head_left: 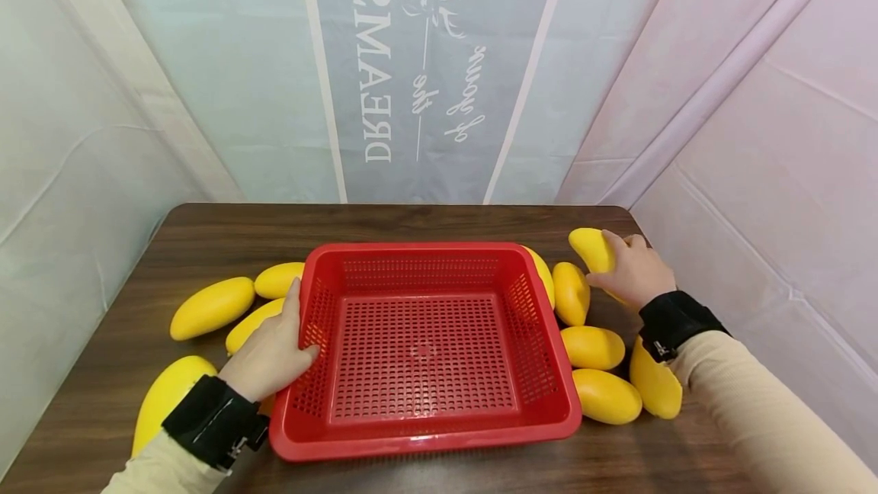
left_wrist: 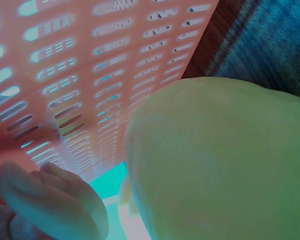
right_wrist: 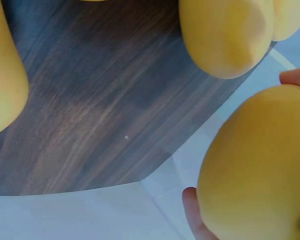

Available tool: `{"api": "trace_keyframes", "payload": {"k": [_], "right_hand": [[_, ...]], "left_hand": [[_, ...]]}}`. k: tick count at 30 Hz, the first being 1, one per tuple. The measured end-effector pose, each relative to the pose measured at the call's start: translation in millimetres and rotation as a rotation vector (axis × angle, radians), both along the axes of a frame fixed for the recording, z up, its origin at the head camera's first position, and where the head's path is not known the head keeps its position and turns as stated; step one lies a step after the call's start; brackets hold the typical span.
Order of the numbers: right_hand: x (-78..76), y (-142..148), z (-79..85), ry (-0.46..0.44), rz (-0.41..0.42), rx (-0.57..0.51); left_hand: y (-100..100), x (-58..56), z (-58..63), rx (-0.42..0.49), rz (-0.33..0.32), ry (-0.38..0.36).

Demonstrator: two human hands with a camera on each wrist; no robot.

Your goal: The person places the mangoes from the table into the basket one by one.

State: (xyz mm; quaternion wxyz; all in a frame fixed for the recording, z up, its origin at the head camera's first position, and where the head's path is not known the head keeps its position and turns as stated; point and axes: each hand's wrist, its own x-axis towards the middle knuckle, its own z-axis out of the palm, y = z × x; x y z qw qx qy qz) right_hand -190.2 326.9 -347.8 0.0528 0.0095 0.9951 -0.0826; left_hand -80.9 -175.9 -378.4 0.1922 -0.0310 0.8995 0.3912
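Observation:
A red perforated plastic basket (head_left: pixel 425 444) stands in the middle of the table with nothing in it. My left hand (head_left: pixel 270 353) grips its left rim, the thumb reaching over to the inside. In the left wrist view, the basket's slotted wall (left_wrist: pixel 110 55) rises beside the fingers (left_wrist: pixel 55 200), and a big yellow mango (left_wrist: pixel 220 155) fills the right side. At the far right, my right hand (head_left: pixel 634 273) holds a yellow mango (head_left: pixel 591 248) between thumb and fingers. The right wrist view shows that mango (right_wrist: pixel 260 165) close up, a fingertip on either side.
Several mangoes lie right of the basket, among them one (head_left: pixel 607 396) near its front corner. More lie on the left, including a long one (head_left: pixel 213 309) and a large one (head_left: pixel 168 395) by the left wrist. Cloth walls (head_left: pixel 439 97) enclose the wooden table (head_left: pixel 411 221).

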Motion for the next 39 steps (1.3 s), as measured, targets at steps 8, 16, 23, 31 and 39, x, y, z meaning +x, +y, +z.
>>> {"api": "trace_keyframes", "payload": {"k": [8, 16, 23, 31, 39], "right_hand": [[2.0, -12.4, 11.2, 0.006, 0.039, -0.065], [5.4, -27.9, 17.8, 0.041, 0.092, -0.08], [9.0, -44.3, 25.6, 0.07, 0.147, -0.1], [14.3, -61.5, 29.7, 0.099, 0.18, -0.137], [21.1, -80.2, 30.8, 0.103, 0.229, -0.186]], "left_hand": [[-0.8, -0.1, 0.0, -0.007, -0.007, 0.001], [-0.2, 0.6, 0.3, -0.016, -0.014, 0.004], [-2.2, 0.8, -0.1, -0.026, -0.025, 0.006], [-2.5, 0.1, 1.2, -0.053, -0.027, -0.002], [-2.8, 0.6, 2.8, -0.108, -0.022, 0.009]]}}
